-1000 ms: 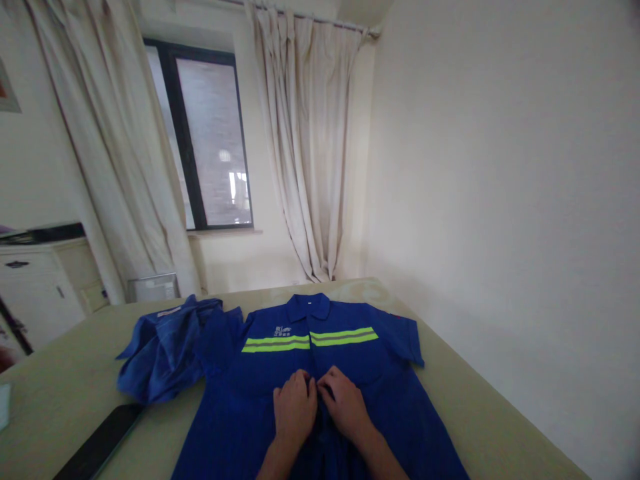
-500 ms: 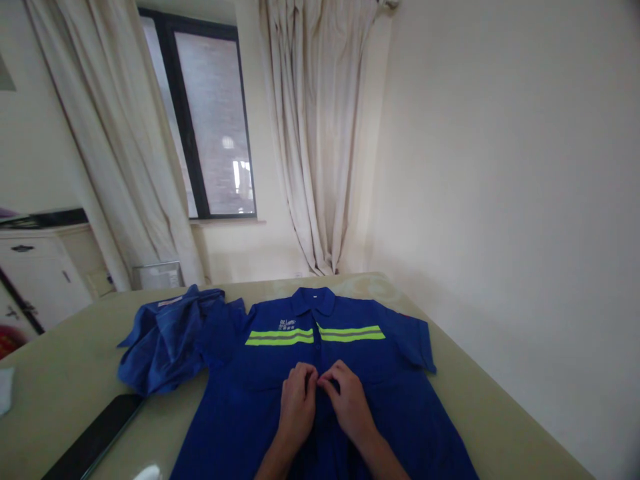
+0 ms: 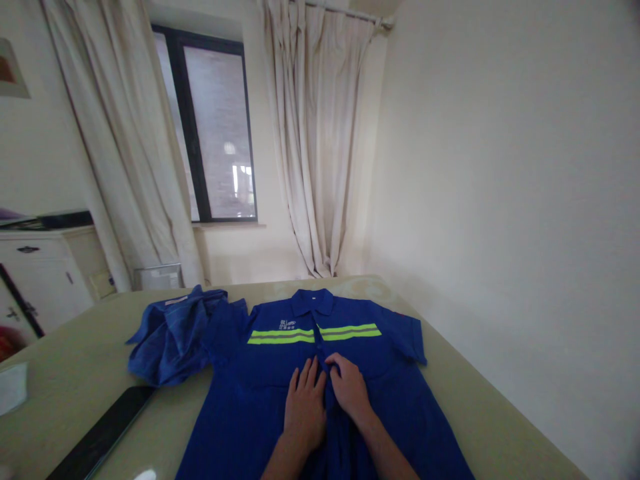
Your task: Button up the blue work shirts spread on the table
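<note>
A blue short-sleeved work shirt (image 3: pixel 400 393) lies front up, collar pointing away from me, with yellow-green reflective bands across its chest. My left hand (image 3: pixel 306 403) rests flat on the shirt left of the button placket, fingers stretched out and slightly apart. Just to its right, my right hand (image 3: pixel 349 388) is closed, thumb and index finger pinching the placket edge below the bands. Any button between those fingertips is hidden.
A crumpled blue garment (image 3: pixel 170 343) touches the shirt's left sleeve. Nearer me lies a long flat black object (image 3: pixel 103 433) on the pale green table (image 3: pixel 500 427). A whitish item (image 3: pixel 13 388) sits at the left. The wall (image 3: pixel 510 200) rises along the right.
My left hand has gone from a pinch at the placket to lying flat with fingers stretched. My right hand has shifted slightly up and right, still pinching. The view has tilted up slightly.
</note>
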Action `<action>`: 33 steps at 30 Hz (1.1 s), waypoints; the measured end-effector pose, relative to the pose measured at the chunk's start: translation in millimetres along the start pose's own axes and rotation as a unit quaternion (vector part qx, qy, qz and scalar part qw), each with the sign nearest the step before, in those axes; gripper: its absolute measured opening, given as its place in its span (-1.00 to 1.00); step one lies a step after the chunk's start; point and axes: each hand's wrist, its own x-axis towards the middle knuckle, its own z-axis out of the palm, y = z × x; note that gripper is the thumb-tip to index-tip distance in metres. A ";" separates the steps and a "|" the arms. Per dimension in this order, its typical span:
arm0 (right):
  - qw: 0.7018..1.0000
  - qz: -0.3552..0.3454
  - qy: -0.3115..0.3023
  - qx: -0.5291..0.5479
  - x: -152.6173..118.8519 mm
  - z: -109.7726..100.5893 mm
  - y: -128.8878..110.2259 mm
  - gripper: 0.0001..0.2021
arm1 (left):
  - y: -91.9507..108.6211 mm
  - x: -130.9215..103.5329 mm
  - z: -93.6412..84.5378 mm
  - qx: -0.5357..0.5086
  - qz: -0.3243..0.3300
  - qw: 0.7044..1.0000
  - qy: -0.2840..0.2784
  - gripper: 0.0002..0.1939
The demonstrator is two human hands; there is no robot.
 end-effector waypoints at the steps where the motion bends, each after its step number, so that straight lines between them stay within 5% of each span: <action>1: 0.999 0.020 -0.016 -0.039 0.2 -1.2 -5.9 -0.70 | 1.2 -2.8 1.5 0.002 -0.003 1.000 -0.008 -0.36; 6: 0.989 0.015 -0.034 -0.141 1.6 3.5 -27.7 -0.77 | 2.1 -31.4 5.5 -0.017 0.003 0.998 -0.056 -0.25; 10: 0.993 0.010 -0.030 -0.118 -0.4 13.3 -21.9 -0.83 | 0.1 -45.5 -12.8 -0.040 0.010 0.998 -0.054 -0.29; 14: 0.996 -0.007 -0.018 -0.088 -3.0 16.5 -10.8 -0.82 | -0.1 -19.8 -37.3 -0.057 -0.042 0.997 -0.008 -0.62; 19: 0.997 -0.013 -0.002 -0.078 -3.7 16.5 -8.6 -0.81 | -0.6 21.2 -34.1 -0.055 -0.145 0.986 0.061 -0.63; 27: 0.992 -0.075 -0.026 -0.100 -6.2 13.9 -10.0 -0.77 | -18.6 25.3 -18.9 -0.154 -0.122 0.977 0.082 -0.71; 33: 0.999 -0.009 0.044 -0.025 -1.2 18.3 -0.6 -0.86 | -21.3 25.5 -13.7 -0.209 -0.061 0.970 0.112 -0.60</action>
